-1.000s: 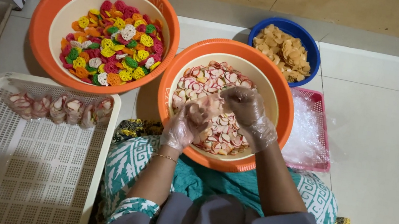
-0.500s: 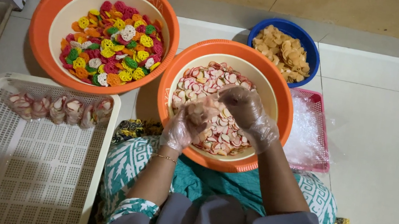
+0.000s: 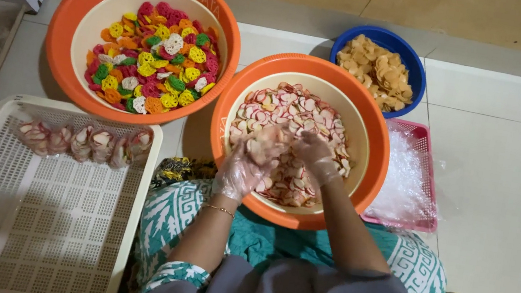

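both gloved, left hand [image 3: 242,168] and right hand [image 3: 312,155] inside the near orange basin [image 3: 375,126], fingers curled together around a clump of pink-and-white crackers [image 3: 269,142] above the heap. left of that basin: another orange basin [image 3: 61,38] of multicoloured crackers, a white tray [image 3: 18,226] with filled bags [image 3: 81,141]. behind it, a blue bowl [image 3: 419,70].

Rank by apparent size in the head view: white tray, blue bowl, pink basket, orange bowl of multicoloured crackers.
1. White tray, though it lies nearest the camera.
2. Orange bowl.
3. Pink basket and blue bowl: too alike to rank; both partly hidden.
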